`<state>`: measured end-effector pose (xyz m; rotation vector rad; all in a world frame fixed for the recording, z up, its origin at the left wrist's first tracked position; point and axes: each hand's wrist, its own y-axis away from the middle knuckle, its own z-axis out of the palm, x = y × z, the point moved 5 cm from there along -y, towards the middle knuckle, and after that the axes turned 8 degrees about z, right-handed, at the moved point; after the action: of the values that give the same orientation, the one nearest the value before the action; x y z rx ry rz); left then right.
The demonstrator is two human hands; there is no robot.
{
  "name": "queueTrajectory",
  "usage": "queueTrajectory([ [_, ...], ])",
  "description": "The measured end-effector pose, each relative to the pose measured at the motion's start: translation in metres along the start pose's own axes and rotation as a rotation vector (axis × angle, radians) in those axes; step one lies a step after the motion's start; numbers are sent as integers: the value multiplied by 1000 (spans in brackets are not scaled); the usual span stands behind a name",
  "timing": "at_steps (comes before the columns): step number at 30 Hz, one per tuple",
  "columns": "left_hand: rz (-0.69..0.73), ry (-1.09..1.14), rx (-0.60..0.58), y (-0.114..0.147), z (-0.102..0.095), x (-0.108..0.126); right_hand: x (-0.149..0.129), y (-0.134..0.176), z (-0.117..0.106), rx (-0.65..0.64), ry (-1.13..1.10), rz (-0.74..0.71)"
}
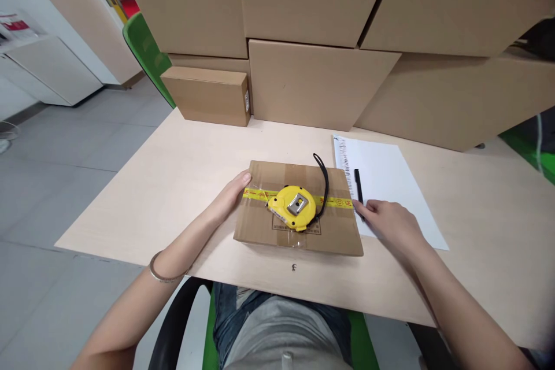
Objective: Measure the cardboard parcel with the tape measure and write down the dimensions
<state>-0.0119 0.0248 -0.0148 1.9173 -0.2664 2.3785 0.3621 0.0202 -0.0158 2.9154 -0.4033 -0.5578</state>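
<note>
A brown cardboard box [255, 225] lies on the table in front of me, with yellow printed tape [340, 202] across its top. On it rests a yellow tape measure [286, 199] with a metal belt clip and a black wrist strap [326, 176]. My left hand [232, 193] grips the box's left side, thumb at the top edge, the other fingers mostly hidden. At the right edge, by the end of the yellow tape, my right hand [388, 222] holds the box, with several fingers curled in. A black pen [358, 182] lies just beyond that hand.
White paper sheets [381, 156] lie under the pen, right of the box. A smaller closed carton [212, 95] stands at the back left. Large cardboard boxes [312, 81] form a wall along the table's [143, 185] far side. A green chair [145, 49] stands behind the left corner.
</note>
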Motion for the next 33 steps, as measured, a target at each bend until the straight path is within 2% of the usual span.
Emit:
queueTrajectory([
  [2,15,-69,40,1,-6,0,-2,2,-10,67,24,33],
  [5,84,-202,57,1,-13,5,-17,15,-36,255,-58,25],
  [7,165,-313,-5,0,-13,11,-41,30,-52,327,-175,-59],
  [8,197,-367,-39,-1,-12,13,-56,39,-56,323,-222,-132],
  [10,224,-438,-81,-3,-10,17,-94,57,-57,270,-252,-337],
  [13,220,-457,-67,-4,-10,19,-144,81,-48,211,-184,-660],
  [15,210,-424,-66,-4,-9,20,-163,89,-40,168,-152,-775],
  [17,199,-397,-71,-4,-9,21,-171,90,-33,53,-179,-809],
  [20,192,-415,-67,-5,-11,17,-177,87,-26,-182,-305,-780],
  [21,193,-395,-64,-6,-12,15,-181,86,-26,-215,-347,-773],
  [24,192,-205,-60,-9,-12,4,-199,79,-31,-163,-403,-802],
  [27,174,-43,-48,-11,-9,-2,-221,71,-29,-123,-323,-819],
  [30,141,18,-24,-11,-8,-2,-237,66,-22,-137,-202,-888],
  [33,111,-40,-7,-10,-11,-2,-242,64,-19,-164,-204,-970],
])
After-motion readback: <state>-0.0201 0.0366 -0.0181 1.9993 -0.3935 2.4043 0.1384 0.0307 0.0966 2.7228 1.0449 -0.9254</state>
